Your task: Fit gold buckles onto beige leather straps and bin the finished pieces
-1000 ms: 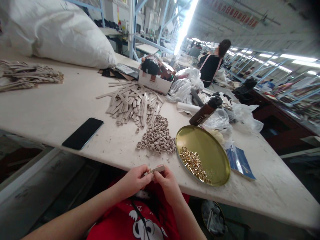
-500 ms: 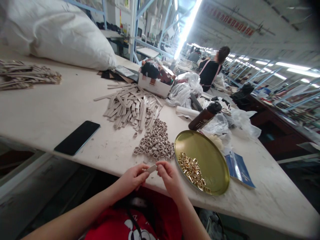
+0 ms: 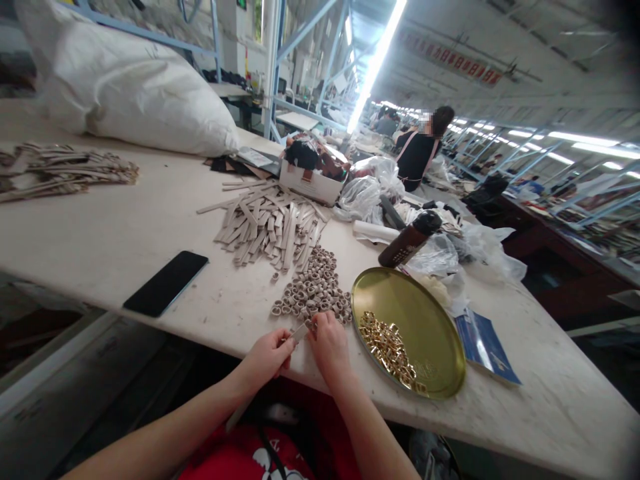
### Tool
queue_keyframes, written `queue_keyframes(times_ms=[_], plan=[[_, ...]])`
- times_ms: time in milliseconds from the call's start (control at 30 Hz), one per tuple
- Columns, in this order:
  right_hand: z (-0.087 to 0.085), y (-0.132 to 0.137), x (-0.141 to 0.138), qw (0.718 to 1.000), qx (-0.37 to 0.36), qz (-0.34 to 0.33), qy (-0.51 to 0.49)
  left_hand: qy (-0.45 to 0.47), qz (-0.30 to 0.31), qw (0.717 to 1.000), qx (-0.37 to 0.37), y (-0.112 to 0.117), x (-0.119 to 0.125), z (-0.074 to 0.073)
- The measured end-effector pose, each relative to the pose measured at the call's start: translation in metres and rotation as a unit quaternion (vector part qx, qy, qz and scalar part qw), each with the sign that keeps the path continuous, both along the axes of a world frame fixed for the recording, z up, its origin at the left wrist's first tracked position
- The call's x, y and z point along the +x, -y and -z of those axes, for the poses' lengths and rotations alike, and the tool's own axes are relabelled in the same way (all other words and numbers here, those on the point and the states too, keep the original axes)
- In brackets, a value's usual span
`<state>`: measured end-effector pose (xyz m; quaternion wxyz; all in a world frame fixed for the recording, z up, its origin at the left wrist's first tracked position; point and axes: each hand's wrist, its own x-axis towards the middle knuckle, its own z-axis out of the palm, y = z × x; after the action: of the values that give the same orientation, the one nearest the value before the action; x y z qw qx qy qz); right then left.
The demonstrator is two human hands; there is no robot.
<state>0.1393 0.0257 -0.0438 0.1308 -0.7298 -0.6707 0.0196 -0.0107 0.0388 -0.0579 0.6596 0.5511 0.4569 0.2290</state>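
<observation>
A flat grey-beige strap (image 3: 300, 332) is pinched in my left hand (image 3: 271, 353); its free end points toward the right hand, and a longer part hangs below over my lap. My right hand (image 3: 329, 341) is at the front edge of a pile of small grey-beige loops (image 3: 313, 287). Its fingers are curled down among the nearest loops, beside the strap's end, and what they grip is hidden. Behind the loops lies a heap of loose flat straps (image 3: 270, 223). Gold metal fittings (image 3: 387, 347) lie in a round gold tray (image 3: 425, 333) to the right.
A black phone (image 3: 167, 283) lies left on the table (image 3: 90, 247). Behind are a bundle of straps (image 3: 65, 170), a big white sack (image 3: 135, 93), a filled box (image 3: 310, 183), a dark bottle (image 3: 411, 239) and plastic bags (image 3: 367, 193). A blue booklet (image 3: 487, 347) lies right. Another person (image 3: 420, 150) is farther back.
My right hand has moved forward from the strap's end to the edge of the loop pile. My left hand keeps hold of the strap. The view has shifted slightly.
</observation>
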Motion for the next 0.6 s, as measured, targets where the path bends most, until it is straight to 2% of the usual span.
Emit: queue_keyframes(times_ms=[167, 400, 600], plan=[[-0.004, 0.003, -0.006, 0.999, -0.019, -0.038, -0.006, 0.008, -0.021, 1.000, -0.004, 0.003, -0.007, 0.000], [-0.003, 0.004, -0.015, 0.998, -0.024, -0.033, -0.049, 0.004, -0.034, 0.999, -0.007, 0.009, -0.019, 0.012], [0.007, 0.013, -0.021, 0.995, -0.032, -0.079, -0.044, -0.026, -0.024, 0.998, 0.043, 0.012, -0.027, 0.009]])
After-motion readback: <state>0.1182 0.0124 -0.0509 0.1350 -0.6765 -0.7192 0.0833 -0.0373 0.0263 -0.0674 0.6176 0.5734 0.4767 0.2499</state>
